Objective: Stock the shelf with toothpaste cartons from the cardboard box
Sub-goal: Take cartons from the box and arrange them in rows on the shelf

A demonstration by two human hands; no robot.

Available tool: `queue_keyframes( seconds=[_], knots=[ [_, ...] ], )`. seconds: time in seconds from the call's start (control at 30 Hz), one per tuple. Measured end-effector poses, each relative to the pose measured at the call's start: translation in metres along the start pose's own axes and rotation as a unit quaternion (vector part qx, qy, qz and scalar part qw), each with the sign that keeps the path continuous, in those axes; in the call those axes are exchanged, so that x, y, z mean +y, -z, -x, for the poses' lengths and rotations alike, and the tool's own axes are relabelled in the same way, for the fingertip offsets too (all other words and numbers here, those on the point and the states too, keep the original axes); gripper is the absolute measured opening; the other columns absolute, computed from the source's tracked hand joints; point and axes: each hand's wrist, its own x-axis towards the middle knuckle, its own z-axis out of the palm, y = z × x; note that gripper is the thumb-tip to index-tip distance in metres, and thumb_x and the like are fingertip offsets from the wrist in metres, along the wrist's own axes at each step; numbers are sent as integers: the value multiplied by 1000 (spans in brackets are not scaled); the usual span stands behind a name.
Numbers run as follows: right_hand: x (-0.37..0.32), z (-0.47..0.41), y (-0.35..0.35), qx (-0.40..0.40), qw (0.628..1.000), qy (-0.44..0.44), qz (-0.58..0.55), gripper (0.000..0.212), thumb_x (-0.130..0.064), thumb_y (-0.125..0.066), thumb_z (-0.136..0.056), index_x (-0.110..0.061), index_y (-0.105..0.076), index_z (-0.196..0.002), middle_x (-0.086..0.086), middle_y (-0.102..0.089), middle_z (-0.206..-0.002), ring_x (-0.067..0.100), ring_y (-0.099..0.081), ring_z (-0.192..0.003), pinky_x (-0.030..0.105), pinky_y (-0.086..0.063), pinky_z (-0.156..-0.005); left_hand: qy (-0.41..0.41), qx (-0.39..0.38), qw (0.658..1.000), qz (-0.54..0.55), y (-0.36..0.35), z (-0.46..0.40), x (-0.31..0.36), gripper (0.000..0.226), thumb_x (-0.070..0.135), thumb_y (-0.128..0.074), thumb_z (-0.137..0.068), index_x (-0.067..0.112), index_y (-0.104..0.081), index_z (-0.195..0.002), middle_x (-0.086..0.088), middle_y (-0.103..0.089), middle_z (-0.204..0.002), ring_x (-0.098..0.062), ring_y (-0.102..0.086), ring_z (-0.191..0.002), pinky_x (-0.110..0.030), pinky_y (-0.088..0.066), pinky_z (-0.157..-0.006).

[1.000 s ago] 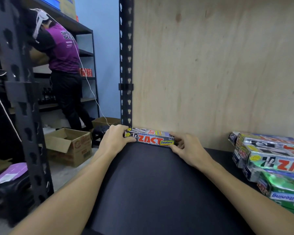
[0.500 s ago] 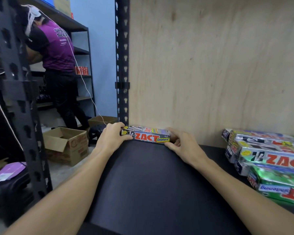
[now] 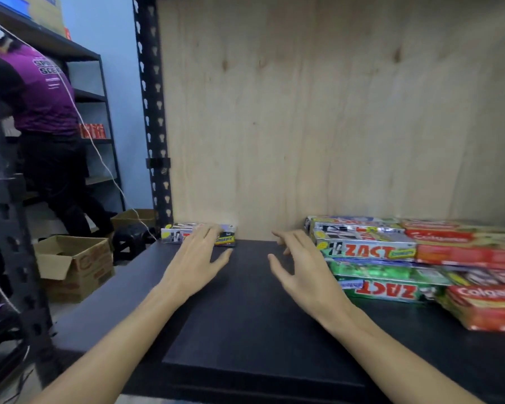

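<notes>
Plywood back [image 3: 318,112] behind dark shelf [image 3: 245,316].

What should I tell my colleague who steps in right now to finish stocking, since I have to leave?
Left hand: open, fingers spread in front of the Zact carton, holding nothing.
Right hand: open, empty, above the shelf board.
Done: that carton lies at the back left corner against the plywood back.
Stacked cartons sit at the right.
Left: fetch more from the cardboard box on the floor and fill the bare middle of the board.
</notes>
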Motion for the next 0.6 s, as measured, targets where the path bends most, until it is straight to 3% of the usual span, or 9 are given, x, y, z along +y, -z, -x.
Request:
queue_keyframes(
  seconds=[0.1,0.23,0.37,0.47,0.6],
  knots=[
    [23,19,49,70,995,14,71,37,-20,-65,-95,-17,-61,-132,-4,-58,-118,12,-54,-109,24,-45,-95,-17,-38,992,118,-15,-3,56,36,45,-58,-96,28,-55,-128,13,-58,-114,-3,-53,-109,-30,-45,-100],
    [75,35,105,149,977,-53,144,36,-15,-72,-91,-16,-66,-127,4,-66,-120,26,-58,-114,36,-45,-98,17,-4,974,227,-42,-21,135,31,48,-59,-96,31,-56,-122,16,-62,-115,-1,-56,-107,-32,-48,-96],
    [98,43,124,138,939,-161,271,49,-34,-76,-87,-25,-62,-133,8,-66,-122,31,-52,-109,45,-42,-89,49,-10,949,312,-59,-35,181,40,45,-64,-95,36,-50,-131,14,-58,-128,0,-57,-114,-30,-50,-96],
    [97,40,114,132,903,-227,339,52,-44,-73,-87,-21,-63,-132,14,-67,-112,35,-52,-105,47,-36,-86,58,-6,950,307,-67,-37,180,40,39,-65,-95,37,-52,-132,12,-55,-128,-1,-58,-115,-31,-51,-99],
    [98,37,109,120,890,-240,369,48,-52,-66,-90,-19,-66,-125,10,-69,-114,34,-52,-107,46,-31,-86,69,-19,944,322,-71,-40,173,40,35,-67,-95,29,-57,-133,17,-67,-122,3,-64,-108,-29,-56,-93]
  ],
)
